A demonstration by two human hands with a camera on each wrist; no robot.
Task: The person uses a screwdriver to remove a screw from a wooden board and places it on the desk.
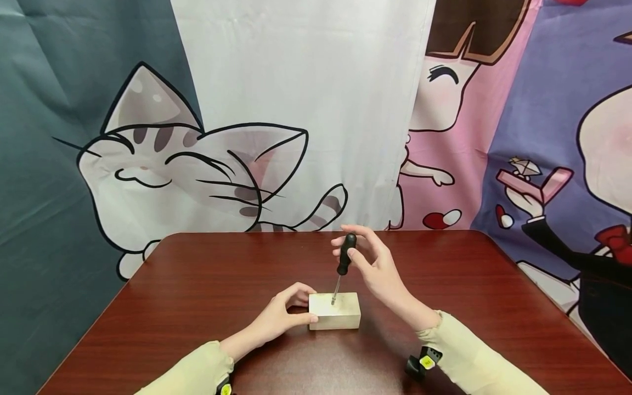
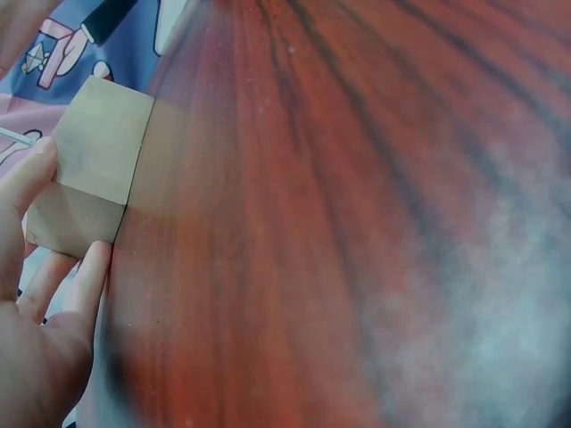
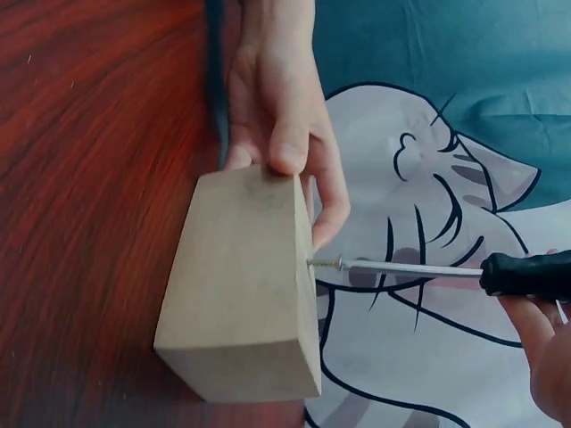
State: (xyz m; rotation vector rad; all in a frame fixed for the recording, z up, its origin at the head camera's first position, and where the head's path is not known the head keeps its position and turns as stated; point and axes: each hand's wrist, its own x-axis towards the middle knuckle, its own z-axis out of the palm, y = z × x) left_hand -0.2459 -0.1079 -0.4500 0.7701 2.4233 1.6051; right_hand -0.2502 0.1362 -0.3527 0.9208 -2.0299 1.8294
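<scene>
A pale wooden block (image 1: 336, 321) lies on the table, its left end held between the thumb and fingers of my left hand (image 1: 276, 317). Above it, my right hand (image 1: 382, 271) pinches the black handle of a screwdriver (image 1: 347, 257), thumb on the near side and fingers beyond. The screwdriver leans slightly, its metal shaft pointing down to the block's top. In the right wrist view a small screw (image 3: 326, 263) stands partly out of the block at the shaft's tip. The left wrist view shows my left fingertips against the block's end (image 2: 80, 214).
The reddish-brown wooden table (image 1: 222, 274) spreads around the block. Behind it hangs a cloth backdrop (image 1: 306, 82) with a cartoon cat and figures. Each wrist wears a dark strapped device, such as the right wrist device (image 1: 423, 362).
</scene>
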